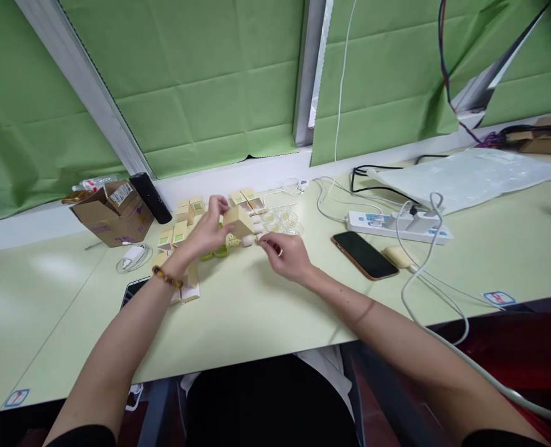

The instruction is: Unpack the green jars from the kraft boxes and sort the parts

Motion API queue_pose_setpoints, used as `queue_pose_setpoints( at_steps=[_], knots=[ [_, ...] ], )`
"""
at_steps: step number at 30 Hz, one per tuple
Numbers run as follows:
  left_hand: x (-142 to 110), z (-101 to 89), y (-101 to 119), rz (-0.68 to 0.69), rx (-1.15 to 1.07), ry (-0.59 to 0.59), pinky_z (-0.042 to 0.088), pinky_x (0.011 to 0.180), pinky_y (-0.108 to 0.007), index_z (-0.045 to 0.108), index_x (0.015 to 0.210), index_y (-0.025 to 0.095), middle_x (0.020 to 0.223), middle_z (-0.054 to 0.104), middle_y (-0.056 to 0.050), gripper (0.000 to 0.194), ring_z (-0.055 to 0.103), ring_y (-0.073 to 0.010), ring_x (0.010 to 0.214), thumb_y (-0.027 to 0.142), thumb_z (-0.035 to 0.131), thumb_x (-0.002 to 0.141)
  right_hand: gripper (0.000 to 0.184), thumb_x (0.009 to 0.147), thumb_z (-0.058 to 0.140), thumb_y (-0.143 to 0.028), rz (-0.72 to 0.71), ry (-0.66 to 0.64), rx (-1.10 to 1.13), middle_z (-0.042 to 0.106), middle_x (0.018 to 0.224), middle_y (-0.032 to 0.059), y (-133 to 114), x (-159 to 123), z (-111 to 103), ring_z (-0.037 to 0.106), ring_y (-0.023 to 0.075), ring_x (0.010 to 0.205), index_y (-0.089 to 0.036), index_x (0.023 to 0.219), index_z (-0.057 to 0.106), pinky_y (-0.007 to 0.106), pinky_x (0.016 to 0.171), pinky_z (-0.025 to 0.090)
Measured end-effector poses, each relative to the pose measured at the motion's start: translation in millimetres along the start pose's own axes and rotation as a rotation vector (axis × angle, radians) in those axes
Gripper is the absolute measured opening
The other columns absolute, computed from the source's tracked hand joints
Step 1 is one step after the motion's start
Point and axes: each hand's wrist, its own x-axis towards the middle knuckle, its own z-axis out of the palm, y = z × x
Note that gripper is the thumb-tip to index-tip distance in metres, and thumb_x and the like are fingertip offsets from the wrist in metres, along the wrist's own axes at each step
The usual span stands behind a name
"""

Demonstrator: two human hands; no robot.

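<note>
My left hand (pixel 205 228), a beaded bracelet at its wrist, grips a small cream cardboard box (pixel 238 221) just above the table. Close by on the right, my right hand (pixel 290 254) has its thumb and fingers pinched together beside small pale pink pieces (pixel 248 241); whatever sits in the pinch is too small to name. Clear plastic cups (pixel 282 217) stand behind that hand. Below the held box lie green pieces (pixel 221 251). Several similar cream boxes with green labels (pixel 180 232) are grouped around my left hand and partly hidden by it.
To the right lie a phone (pixel 366 254), a white power strip (pixel 399 226) with loose cables and a plastic bag (pixel 471 177). At the left are an open carton (pixel 112 214), a black cylinder (pixel 150 197), a coiled charger cable (pixel 134 256) and another dark-screened device (pixel 134 290).
</note>
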Motion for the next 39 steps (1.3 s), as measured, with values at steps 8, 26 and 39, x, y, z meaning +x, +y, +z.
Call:
queue_pose_setpoints(
  at_steps=[8,26,39],
  knots=[
    [-98.4,37.2,23.3,0.007,-0.081,-0.192,0.049,0.115,-0.054,0.038,0.131,0.028,0.139,0.057,-0.014,0.039,0.056,-0.0320,0.139,0.020,0.056,0.099,0.022,0.099,0.055,-0.031,0.129,-0.015,-0.013,0.067,0.065,0.0003,16.0,7.2,-1.6,0.058,0.0159,0.058,-0.021,0.088,0.072,0.027,0.064,0.041],
    [-111.9,59.0,-9.3,-0.166,-0.303,-0.118,0.044,0.119,-0.053,0.024,0.158,0.029,0.151,0.054,-0.017,0.084,0.049,-0.0310,0.150,0.009,0.061,0.085,0.080,0.084,0.078,-0.057,0.099,-0.707,-0.182,0.075,0.094,0.0030,-6.9,-1.1,2.1,0.067,0.0232,0.075,-0.021,0.145,0.042,0.028,0.062,0.031],
    [-105.3,47.2,-7.5,-0.313,-0.117,0.135,0.051,0.077,-0.037,0.056,0.113,0.024,0.091,0.071,-0.002,0.042,0.068,-0.0235,0.092,0.004,0.051,0.077,0.058,0.083,0.052,-0.013,0.177,-0.562,-0.255,0.075,0.088,0.0017,13.2,3.3,1.6,0.062,0.0220,0.072,-0.021,0.140,0.045,0.029,0.061,0.028]
  ],
)
